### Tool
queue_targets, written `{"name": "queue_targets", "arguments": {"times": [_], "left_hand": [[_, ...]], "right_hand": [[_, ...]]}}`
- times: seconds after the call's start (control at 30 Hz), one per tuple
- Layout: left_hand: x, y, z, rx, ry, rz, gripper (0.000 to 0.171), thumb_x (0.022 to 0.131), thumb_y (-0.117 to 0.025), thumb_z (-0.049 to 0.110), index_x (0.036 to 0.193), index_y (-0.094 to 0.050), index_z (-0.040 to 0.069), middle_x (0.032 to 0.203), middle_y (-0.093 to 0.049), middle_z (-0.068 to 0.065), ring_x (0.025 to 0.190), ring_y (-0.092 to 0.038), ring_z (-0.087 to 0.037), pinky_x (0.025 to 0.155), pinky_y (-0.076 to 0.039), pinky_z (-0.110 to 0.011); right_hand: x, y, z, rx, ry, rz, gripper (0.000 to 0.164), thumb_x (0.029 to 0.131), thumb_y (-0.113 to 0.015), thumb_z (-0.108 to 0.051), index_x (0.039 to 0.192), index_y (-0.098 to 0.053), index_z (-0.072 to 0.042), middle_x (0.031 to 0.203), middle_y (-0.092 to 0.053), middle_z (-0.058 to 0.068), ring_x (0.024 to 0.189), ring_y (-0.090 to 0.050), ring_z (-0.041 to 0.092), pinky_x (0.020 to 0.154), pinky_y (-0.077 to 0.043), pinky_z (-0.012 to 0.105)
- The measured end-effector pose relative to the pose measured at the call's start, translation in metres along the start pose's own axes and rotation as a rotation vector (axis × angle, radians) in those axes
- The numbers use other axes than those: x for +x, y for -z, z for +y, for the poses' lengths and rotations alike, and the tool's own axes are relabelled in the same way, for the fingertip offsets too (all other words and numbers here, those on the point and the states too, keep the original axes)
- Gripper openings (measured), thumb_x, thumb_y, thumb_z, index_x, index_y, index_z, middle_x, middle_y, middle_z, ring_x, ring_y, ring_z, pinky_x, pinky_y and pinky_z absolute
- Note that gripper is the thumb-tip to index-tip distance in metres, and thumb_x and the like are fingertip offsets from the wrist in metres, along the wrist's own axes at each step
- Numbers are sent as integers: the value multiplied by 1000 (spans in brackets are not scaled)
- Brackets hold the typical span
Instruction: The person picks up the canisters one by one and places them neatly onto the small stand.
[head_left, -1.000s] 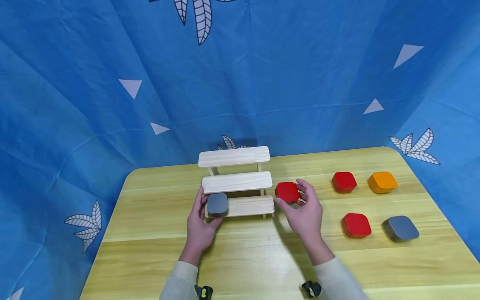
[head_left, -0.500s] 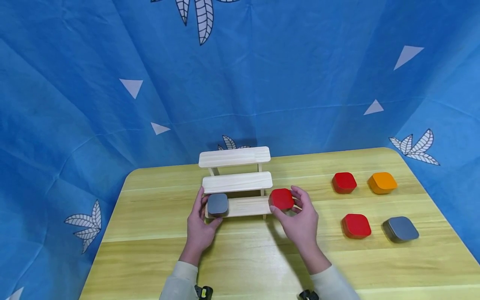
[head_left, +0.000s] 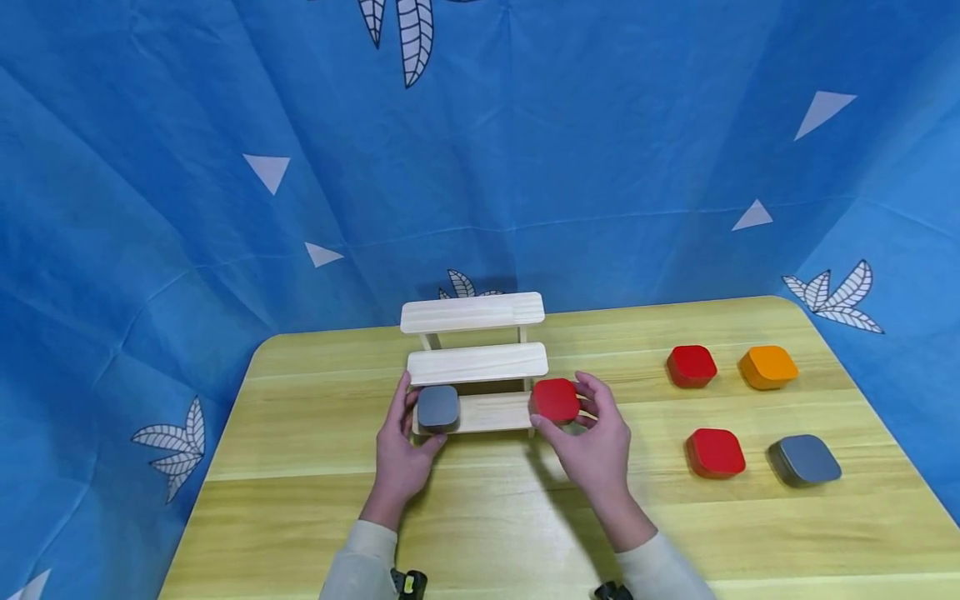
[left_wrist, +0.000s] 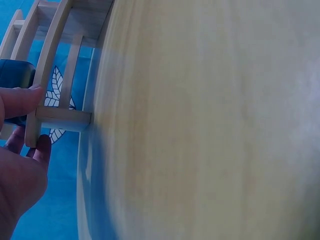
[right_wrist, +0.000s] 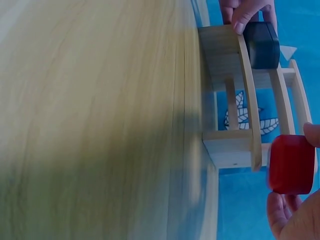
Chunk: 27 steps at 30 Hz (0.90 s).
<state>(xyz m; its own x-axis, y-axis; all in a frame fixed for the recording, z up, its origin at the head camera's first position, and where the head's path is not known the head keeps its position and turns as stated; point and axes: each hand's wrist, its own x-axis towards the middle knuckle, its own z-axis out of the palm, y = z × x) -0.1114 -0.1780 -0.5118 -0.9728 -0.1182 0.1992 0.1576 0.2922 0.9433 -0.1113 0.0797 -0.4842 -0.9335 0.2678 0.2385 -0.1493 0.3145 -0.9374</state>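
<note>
A three-tier wooden display stand [head_left: 477, 363] stands near the back of the table. A grey rounded-square tin [head_left: 438, 408] sits at the left end of its lowest board. My left hand [head_left: 402, 454] grips that end of the board beside the tin, thumb at the front edge [left_wrist: 31, 97] and fingers round the end. My right hand [head_left: 600, 442] holds a red rounded-square tin [head_left: 555, 401] between thumb and fingers, over the right end of the lowest board. In the right wrist view, a gap shows between this red tin [right_wrist: 290, 165] and the board [right_wrist: 250, 100].
On the right of the table [head_left: 315, 467] lie two red tins [head_left: 692, 367], an orange tin [head_left: 768, 367] and another grey tin [head_left: 804, 460]. Blue patterned cloth [head_left: 480, 150] hangs behind the table and along its sides.
My right hand has carried the red tin leftward and slightly toward me, from beside the stand to over the lowest board's right end. My left hand has stayed at the stand.
</note>
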Motion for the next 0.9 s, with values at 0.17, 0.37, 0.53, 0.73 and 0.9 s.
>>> {"name": "queue_targets", "arguments": {"times": [0.17,0.37,0.53,0.73,0.9], "left_hand": [[0,0,0,-8,6,-4,109,73,-70,-27,160,-24,20,142,-49,-11,139,-37,-26,116,-25,-40],[0,0,2,0,13,-3,110,73,-71,-26,160,-24,22,142,-49,-11,140,-37,-25,116,-25,-40],[2,0,2,-4,5,-4,109,73,-70,-27,160,-24,21,141,-50,-12,139,-38,-26,116,-25,-39],[1,0,1,-3,1,-7,109,74,-70,-26,160,-23,21,140,-50,-11,138,-39,-24,116,-24,-37],[0,1,2,-3,-4,-6,111,73,-71,-27,160,-23,21,139,-50,-12,137,-40,-26,115,-25,-38]], "right_hand": [[-1,-3,-2,13,-1,-8,78,66,-95,-10,133,-56,-9,123,-64,6,101,-63,21,80,-58,43],[-2,-6,-8,18,-6,-19,78,66,-95,-11,134,-56,-7,123,-64,7,101,-62,22,80,-59,44],[-3,-9,-9,20,6,-17,79,65,-95,-10,134,-56,-5,121,-64,7,100,-63,22,79,-59,48],[-4,-12,-8,10,20,-19,81,64,-95,-12,134,-55,-7,121,-65,7,100,-63,22,77,-59,48],[-4,-16,-7,3,17,-25,82,64,-96,-12,135,-55,-6,121,-65,7,100,-63,22,77,-59,48]]}}
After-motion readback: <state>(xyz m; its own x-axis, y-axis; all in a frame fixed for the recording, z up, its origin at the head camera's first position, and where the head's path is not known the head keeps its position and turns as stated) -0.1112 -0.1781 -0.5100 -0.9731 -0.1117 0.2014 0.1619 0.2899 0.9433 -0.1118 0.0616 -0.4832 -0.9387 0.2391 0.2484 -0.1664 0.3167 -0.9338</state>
